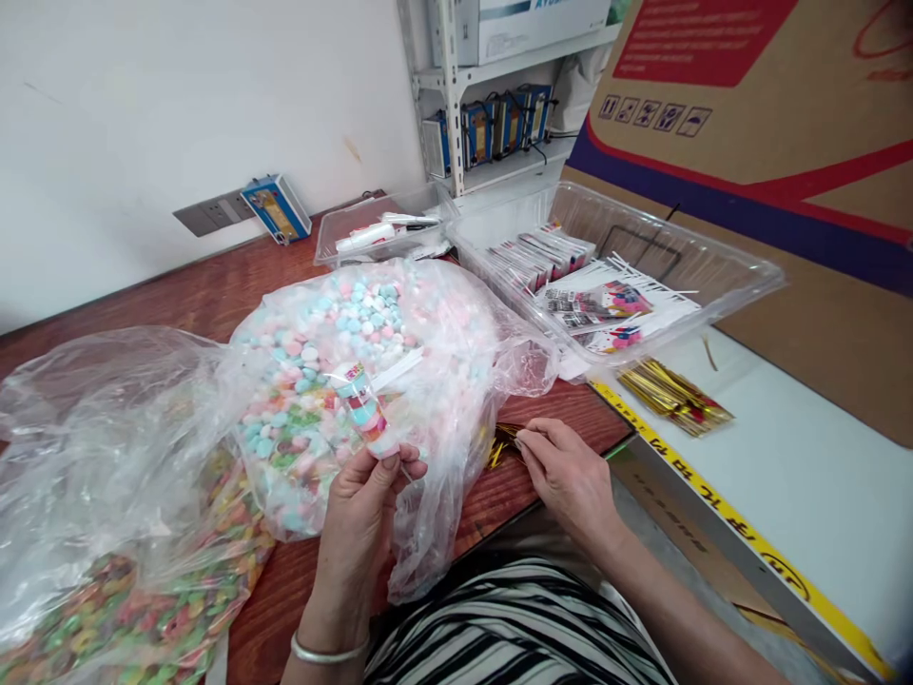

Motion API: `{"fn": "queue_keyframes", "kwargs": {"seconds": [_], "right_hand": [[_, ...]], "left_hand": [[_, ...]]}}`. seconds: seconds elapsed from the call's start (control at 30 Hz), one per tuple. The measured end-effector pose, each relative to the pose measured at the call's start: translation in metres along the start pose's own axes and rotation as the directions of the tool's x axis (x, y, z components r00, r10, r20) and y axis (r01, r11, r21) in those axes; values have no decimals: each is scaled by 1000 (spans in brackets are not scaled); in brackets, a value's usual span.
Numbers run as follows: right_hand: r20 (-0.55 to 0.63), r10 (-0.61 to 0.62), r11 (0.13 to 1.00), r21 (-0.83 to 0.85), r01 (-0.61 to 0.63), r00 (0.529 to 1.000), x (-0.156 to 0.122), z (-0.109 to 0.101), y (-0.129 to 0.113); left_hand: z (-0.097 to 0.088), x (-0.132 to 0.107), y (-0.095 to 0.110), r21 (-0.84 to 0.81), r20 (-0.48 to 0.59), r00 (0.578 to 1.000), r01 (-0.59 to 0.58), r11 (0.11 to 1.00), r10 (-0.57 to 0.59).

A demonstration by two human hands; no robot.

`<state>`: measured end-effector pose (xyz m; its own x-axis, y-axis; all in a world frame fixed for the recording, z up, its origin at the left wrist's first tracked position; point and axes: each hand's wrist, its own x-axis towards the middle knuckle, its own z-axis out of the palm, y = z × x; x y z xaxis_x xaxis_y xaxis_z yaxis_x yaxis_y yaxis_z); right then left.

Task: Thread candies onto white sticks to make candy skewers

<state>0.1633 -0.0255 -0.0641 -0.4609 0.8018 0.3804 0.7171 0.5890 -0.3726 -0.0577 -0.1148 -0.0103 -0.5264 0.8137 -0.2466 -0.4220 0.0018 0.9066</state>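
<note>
Head view: pinching a filled clear candy packet [365, 409] by its near end in the left hand [375, 480], with thumb and fingertips pressed together on it. Held up in front of a large clear bag of pastel candies [456, 319]. Reaching with the right hand [571, 476] to gold twist ties [495, 453] at the edge of the wooden table [499, 504], with fingers nearly closed; can't tell whether gripping any. To the left, a bag of ring-shaped candies [106, 395]. Behind, a clear plastic tray [742, 276] with printed packets [542, 255].
</note>
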Motion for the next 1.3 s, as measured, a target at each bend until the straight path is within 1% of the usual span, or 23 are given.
{"fn": "queue_keyframes", "kwargs": {"seconds": [0.07, 0.13, 0.2, 0.3, 0.43, 0.5, 0.7, 0.87, 1.07, 1.17, 1.3], "right_hand": [[-81, -71, 997, -19, 70, 994, 0, -1, 1], [-109, -93, 996, -12, 93, 990, 1, -2, 0], [-82, -70, 997, 25, 72, 994, 3, -4, 0], [-6, -23, 998, 65, 24, 1000, 7, -7, 1], [129, -9, 1000, 11, 8, 992, 7, -3, 5], [156, -15, 1000, -19, 19, 988, 6, 0, 5], [93, -36, 999, -20, 38, 995, 8, -4, 1], [130, -45, 998, -25, 49, 991, 7, 0, 3], [92, -14, 999, -50, 19, 996, 5, 1, 5], [128, -27, 998, -46, 33, 991, 6, 0, 5], [175, -15, 994, -105, 34, 984, 4, 4, 6]], "left_hand": [[-4, 2, -1, 111, -2, 999, -32, 993, 33], [-8, 3, -1, 248, -21, 996, -80, 965, 88], [-12, 4, -1, 363, -38, 988, -124, 924, 147], [-18, 5, 0, 438, -42, 979, -161, 884, 199], [-22, 4, -2, 461, -35, 980, -159, 873, 197], [-23, 4, -3, 456, -26, 982, -153, 877, 185], [-26, 5, -2, 386, -30, 985, -147, 911, 171], [-23, 5, -1, 379, -47, 983, -146, 914, 177], [-22, 5, -2, 355, -49, 987, -128, 926, 155], [-23, 6, -2, 362, -42, 987, -131, 923, 157], [-23, 5, -2, 355, -28, 988, -132, 926, 152]]}}
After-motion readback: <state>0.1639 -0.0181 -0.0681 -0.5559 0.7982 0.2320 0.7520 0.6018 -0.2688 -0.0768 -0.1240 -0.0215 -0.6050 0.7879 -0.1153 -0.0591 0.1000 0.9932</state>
